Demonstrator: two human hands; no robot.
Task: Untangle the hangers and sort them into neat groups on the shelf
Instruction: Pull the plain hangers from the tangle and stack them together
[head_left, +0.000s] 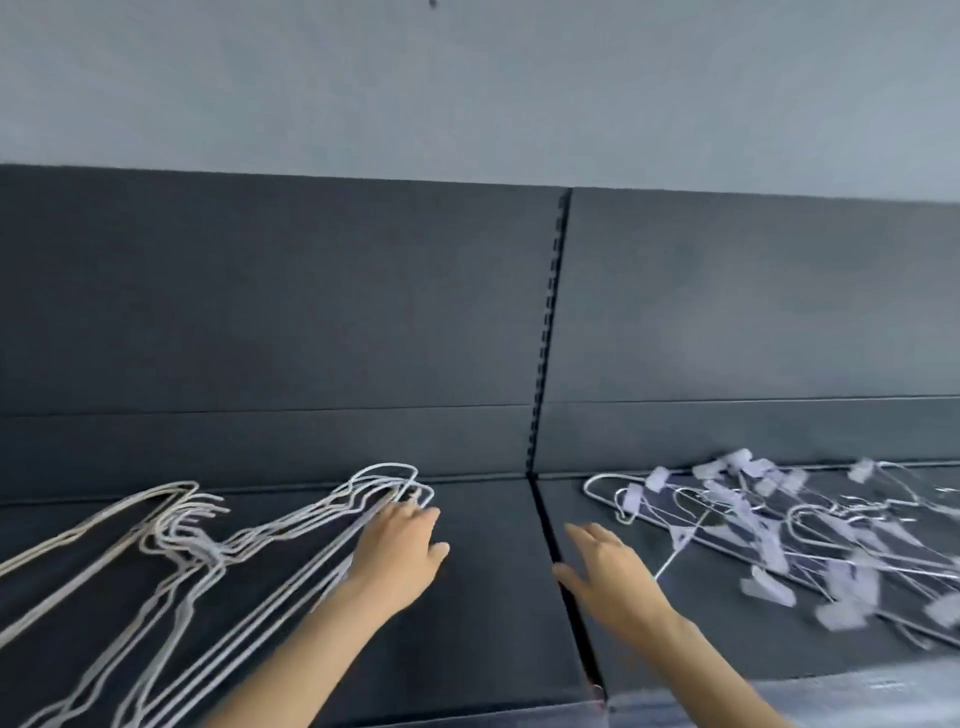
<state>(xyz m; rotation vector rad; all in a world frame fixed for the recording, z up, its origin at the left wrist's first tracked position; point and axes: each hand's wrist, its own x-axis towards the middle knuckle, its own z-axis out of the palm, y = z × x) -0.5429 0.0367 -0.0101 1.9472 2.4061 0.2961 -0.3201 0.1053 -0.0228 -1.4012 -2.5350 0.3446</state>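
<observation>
Left hand: the left hand (402, 545) reaches forward with fairly straight fingers. Its fingertips lie on the far rounded corner of the wire hangers and are not curled round anything.
Right hand: the right hand (605, 564) is spread open and holds nothing. It is just right of the seam (550, 540); I cannot tell whether it touches the surface.
Wire hangers: the plain wire hangers (332, 558) lie stacked flat, fanning from under the left fingertips down towards the near left corner. Their hooks are bunched further left.
Clip hangers: the clip hangers (779, 530) are a blurred tangle beyond and to the right of the right hand. The nearest wire loop is near its fingertips but apart from them.
Shelf: the dark shelf (493, 597) has two boards meeting at the seam. Bare board shows between the hands and ahead of both, up to the back panel (311, 312).
Edges: a slotted upright (548, 338) rises from the seam. The front lip lies below the wrists.
</observation>
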